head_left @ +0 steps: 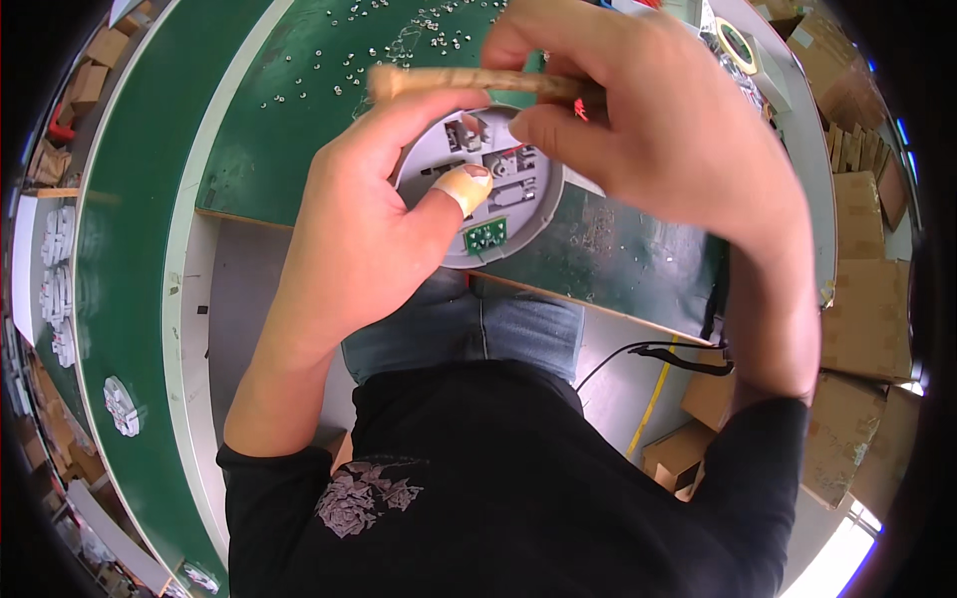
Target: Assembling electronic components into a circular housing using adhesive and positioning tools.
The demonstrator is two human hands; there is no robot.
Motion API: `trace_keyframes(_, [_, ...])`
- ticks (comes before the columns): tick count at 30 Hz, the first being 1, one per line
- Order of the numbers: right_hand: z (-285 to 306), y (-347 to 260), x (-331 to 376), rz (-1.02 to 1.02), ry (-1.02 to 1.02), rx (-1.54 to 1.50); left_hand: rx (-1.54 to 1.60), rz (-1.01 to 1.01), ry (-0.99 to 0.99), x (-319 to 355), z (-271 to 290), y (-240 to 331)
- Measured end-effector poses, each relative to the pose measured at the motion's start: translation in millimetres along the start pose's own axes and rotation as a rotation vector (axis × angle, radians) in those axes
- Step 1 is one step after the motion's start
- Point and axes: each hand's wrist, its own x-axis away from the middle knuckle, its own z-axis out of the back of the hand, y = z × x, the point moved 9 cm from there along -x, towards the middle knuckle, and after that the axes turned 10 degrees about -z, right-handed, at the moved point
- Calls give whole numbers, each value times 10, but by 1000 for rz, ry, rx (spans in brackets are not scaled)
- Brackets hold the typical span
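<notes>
green worktop (638,264) strewn with small metal fasteners (349,80) spreads beneath the hands. the left hand (364,214) grips 1 round grey plastic housing (513,211) over the near edge, thumb inside; the right hand (658,120) has its fingers closed round a blurred tan stick-like tool (439,82). likely assembly inside the housing; next calls for steady support and careful aim.

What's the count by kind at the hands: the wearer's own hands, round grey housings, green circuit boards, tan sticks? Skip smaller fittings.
Hands: 2 (left hand, right hand)
Round grey housing: 1
Green circuit board: 1
Tan stick: 1, blurred
Total: 5
</notes>
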Motion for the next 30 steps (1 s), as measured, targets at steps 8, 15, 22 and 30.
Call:
trace_keyframes(8, [-25,-72,46,233,131,167,277,175,136,-34,61,-247])
trace_keyframes(15, [-184,554,114,-149,349,-379,-47,-32,8,-153,66,-243])
trace_keyframes(22, [-238,774,68,-249,251,-627,-57,-70,-37,-212,47,-229])
trace_keyframes(30, [-239,728,130,-126,430,-709,-54,-121,47,-310,37,-282])
